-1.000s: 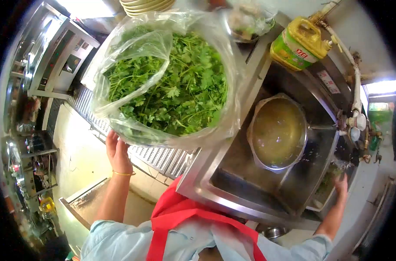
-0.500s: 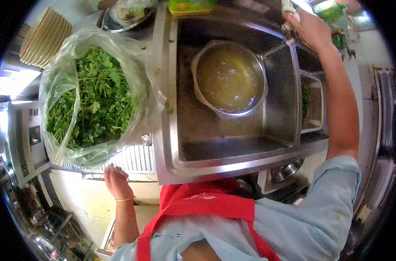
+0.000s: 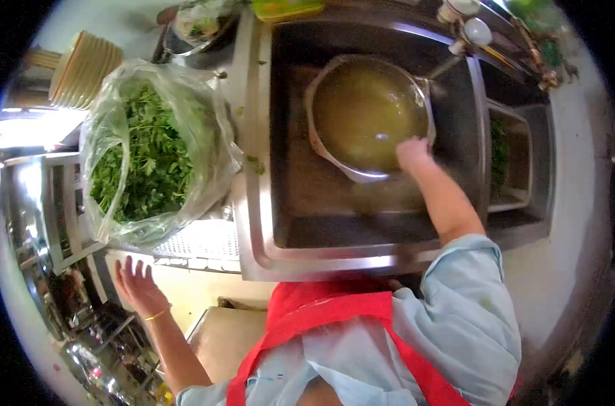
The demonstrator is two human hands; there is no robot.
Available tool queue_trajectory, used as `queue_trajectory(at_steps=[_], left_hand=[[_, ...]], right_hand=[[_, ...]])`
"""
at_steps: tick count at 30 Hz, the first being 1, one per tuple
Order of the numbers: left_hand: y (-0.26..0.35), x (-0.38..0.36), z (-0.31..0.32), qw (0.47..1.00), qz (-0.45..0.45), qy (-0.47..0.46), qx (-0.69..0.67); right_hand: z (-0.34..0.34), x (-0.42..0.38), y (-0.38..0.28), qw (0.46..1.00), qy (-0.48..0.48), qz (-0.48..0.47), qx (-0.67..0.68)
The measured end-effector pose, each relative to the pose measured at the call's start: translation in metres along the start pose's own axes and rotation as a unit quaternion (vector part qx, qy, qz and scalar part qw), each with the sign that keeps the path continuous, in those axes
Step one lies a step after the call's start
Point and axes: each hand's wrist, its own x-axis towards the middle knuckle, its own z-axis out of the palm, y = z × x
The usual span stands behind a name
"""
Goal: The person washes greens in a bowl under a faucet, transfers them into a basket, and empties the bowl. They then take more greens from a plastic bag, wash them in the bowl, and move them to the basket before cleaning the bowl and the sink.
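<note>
In the sink (image 3: 361,230) sits a round metal basin (image 3: 311,122) of cloudy, yellowish water. My right hand (image 3: 415,155) is at the basin's near right rim, its fingers curled in over the edge and a little blurred. My left hand (image 3: 139,287) is raised at the lower left, empty, with its fingers apart. Above and beyond it is a clear plastic bag (image 3: 219,122) full of leafy green herbs (image 3: 148,155). The tap (image 3: 456,47) stands at the back right, its spout reaching toward the basin.
Stacked bowls (image 3: 84,71) stand at the back left, near a covered dish (image 3: 199,30). Right of the sink, a white-rimmed container (image 3: 524,155) holds more greens. The steel sink edge (image 3: 253,223) runs between bag and basin. A yellow-green item (image 3: 287,8) lies behind the sink.
My right hand has left the tap and come down to the near right rim of the basin. My left hand has shifted left, its fingers spreading. The view has also moved slightly.
</note>
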Motion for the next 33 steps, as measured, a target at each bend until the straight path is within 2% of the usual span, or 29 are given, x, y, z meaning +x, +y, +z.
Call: queue_trajectory(at_steps=[1,3,5,7,8,9,10,11,12,14,15,16,18,19,20,21,22,24,25,27,29,30,32,33], left_hand=[[0.002,-0.008,0.003,1.000,-0.010,-0.002,0.004],[-0.009,-0.017,0.000,0.999,-0.031,0.002,0.023],[-0.009,-0.019,-0.002,0.999,-0.033,0.007,0.039],[-0.008,-0.011,-0.003,1.000,-0.007,-0.009,0.027],[-0.007,-0.004,-0.004,0.999,0.010,-0.024,0.020],[-0.002,-0.001,0.005,0.996,0.074,-0.018,0.054],[0.004,0.004,0.011,0.987,0.134,-0.014,0.089],[0.000,0.016,0.008,0.973,0.203,-0.042,0.104],[0.010,0.022,0.014,0.946,0.264,-0.047,0.184],[0.029,0.037,0.028,0.844,0.402,-0.051,0.352],[0.044,0.042,0.038,0.786,0.416,-0.034,0.455],[0.055,0.046,0.048,0.718,0.420,-0.020,0.555],[0.055,0.074,0.049,0.753,0.426,-0.013,0.501],[0.047,0.096,0.042,0.770,0.422,-0.016,0.478],[0.043,0.113,0.036,0.785,0.420,-0.019,0.454],[0.044,0.123,0.033,0.919,0.327,-0.057,0.215],[0.048,0.125,0.030,0.965,0.252,-0.070,0.006],[0.061,0.121,0.023,0.959,0.260,-0.004,-0.110],[0.068,0.119,0.020,0.966,0.190,0.038,-0.170],[0.078,0.117,0.003,0.959,0.085,0.009,-0.271],[0.083,0.121,-0.011,0.940,0.012,0.007,-0.340],[0.090,0.121,-0.014,0.935,0.058,-0.025,-0.350],[0.109,0.118,-0.017,0.916,0.145,-0.089,-0.364],[0.113,0.119,-0.024,0.898,0.160,-0.113,-0.395]], right_hand=[[0.002,0.002,-0.025,1.000,0.003,-0.020,-0.005],[-0.016,0.025,-0.068,0.979,-0.053,-0.168,0.106],[-0.032,0.073,-0.107,0.961,-0.027,-0.258,0.094],[-0.057,0.105,-0.122,0.913,0.063,-0.235,0.328],[-0.076,0.112,-0.115,0.810,0.129,-0.156,0.550],[-0.099,0.116,-0.104,0.650,0.177,-0.064,0.736],[-0.123,0.113,-0.097,0.445,0.205,0.035,0.871],[-0.153,0.094,-0.093,0.431,0.167,0.129,0.877],[-0.173,0.074,-0.093,0.412,0.130,0.224,0.874],[-0.178,0.071,-0.108,0.503,0.195,0.110,0.835],[-0.183,0.071,-0.112,0.544,0.226,0.052,0.806],[-0.195,0.057,-0.122,0.509,0.217,-0.033,0.833],[-0.235,0.010,-0.158,0.490,0.344,-0.156,0.785],[-0.255,-0.016,-0.170,0.512,0.396,-0.212,0.733],[-0.274,-0.037,-0.177,0.544,0.515,-0.275,0.603],[-0.297,-0.065,-0.186,0.529,0.580,-0.324,0.528],[-0.317,-0.087,-0.191,0.547,0.591,-0.366,0.466],[-0.349,-0.117,-0.203,0.576,0.602,-0.445,0.328],[-0.361,-0.121,-0.214,0.629,0.527,-0.481,0.310],[-0.384,-0.127,-0.237,0.716,0.361,-0.536,0.265],[-0.397,-0.135,-0.267,0.739,0.398,-0.532,0.116],[-0.403,-0.140,-0.284,0.741,0.416,-0.526,0.040],[-0.411,-0.161,-0.315,0.772,0.358,-0.518,-0.085],[-0.411,-0.164,-0.330,0.765,0.349,-0.528,-0.119]])
